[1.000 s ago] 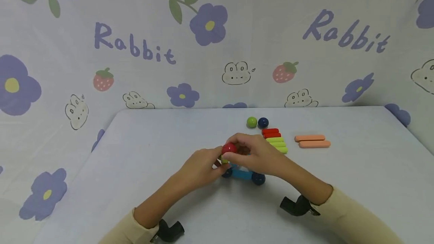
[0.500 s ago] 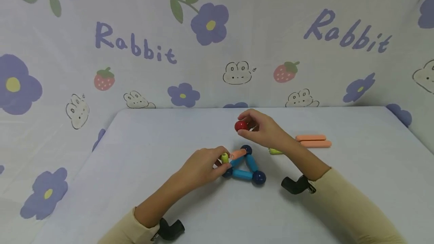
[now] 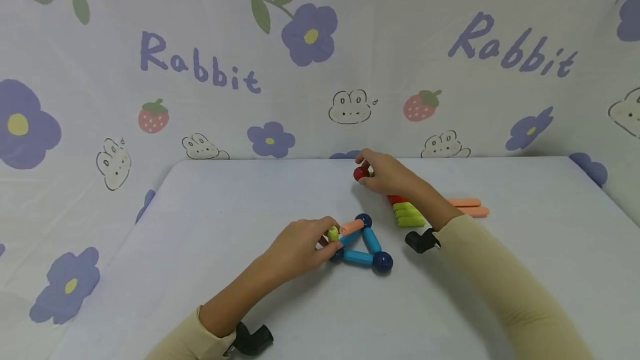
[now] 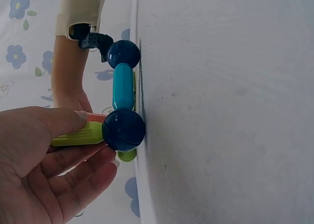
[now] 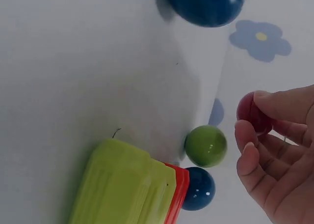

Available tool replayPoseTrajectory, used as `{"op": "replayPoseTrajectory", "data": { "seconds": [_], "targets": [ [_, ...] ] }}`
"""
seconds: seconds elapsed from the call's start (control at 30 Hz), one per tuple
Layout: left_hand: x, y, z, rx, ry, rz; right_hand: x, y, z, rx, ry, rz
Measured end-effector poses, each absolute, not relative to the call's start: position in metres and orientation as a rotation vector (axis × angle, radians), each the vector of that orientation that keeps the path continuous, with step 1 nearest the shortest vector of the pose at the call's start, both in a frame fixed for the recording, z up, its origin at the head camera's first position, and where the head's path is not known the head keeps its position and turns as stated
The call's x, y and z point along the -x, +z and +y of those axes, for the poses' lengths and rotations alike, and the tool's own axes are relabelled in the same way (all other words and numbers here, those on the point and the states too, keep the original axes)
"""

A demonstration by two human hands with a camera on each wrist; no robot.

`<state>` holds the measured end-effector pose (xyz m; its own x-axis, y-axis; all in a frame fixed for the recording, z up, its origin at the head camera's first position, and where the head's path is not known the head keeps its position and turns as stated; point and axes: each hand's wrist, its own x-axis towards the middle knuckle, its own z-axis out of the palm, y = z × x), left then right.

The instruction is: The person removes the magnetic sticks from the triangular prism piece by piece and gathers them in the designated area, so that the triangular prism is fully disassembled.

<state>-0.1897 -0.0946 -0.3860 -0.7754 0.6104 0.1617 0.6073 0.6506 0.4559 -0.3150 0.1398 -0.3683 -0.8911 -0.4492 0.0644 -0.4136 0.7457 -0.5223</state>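
My left hand [image 3: 300,244] grips a yellow-green magnetic rod [image 3: 333,234] that stands on the navy ball [image 4: 124,130] at the left corner of a triangle. Blue rods [image 3: 358,258] and navy balls make up that triangle, flat on the table. An orange rod [image 3: 352,227] slants from the far navy ball [image 3: 364,220] toward the top of the yellow-green rod. At the table's back, my right hand [image 3: 392,175] pinches a red ball [image 3: 360,173]. Close beside it in the right wrist view are a green ball [image 5: 206,146] and a navy ball [image 5: 198,189], both largely hidden by the hand from the head.
Yellow-green rods [image 3: 410,218] and red rods [image 3: 398,199] lie side by side below the right forearm. Two orange rods [image 3: 470,211] rest farther right, partly behind the arm. A patterned cloth [image 3: 210,110] hangs behind the white table [image 3: 240,193].
My right hand has carried the red ball away from the rod tops, toward the back of the table. The left hand stays in place with its rod; the orange rod now shows uncovered.
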Motion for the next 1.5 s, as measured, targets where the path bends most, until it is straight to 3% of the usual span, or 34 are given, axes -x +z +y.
{"op": "replayPoseTrajectory", "data": {
  "seconds": [0.37,0.83,1.5],
  "targets": [
    [0.189,-0.386,-0.093,-1.016,0.767,2.854,0.338,-0.383,0.132,0.665,-0.684,2.876],
    [0.19,-0.386,-0.093,-1.004,0.751,2.861,0.34,-0.384,0.124,0.542,-0.635,2.805],
    [0.189,-0.383,-0.093,-0.976,0.736,2.855,0.334,-0.38,0.13,0.565,-0.697,2.82]
  ]
}}
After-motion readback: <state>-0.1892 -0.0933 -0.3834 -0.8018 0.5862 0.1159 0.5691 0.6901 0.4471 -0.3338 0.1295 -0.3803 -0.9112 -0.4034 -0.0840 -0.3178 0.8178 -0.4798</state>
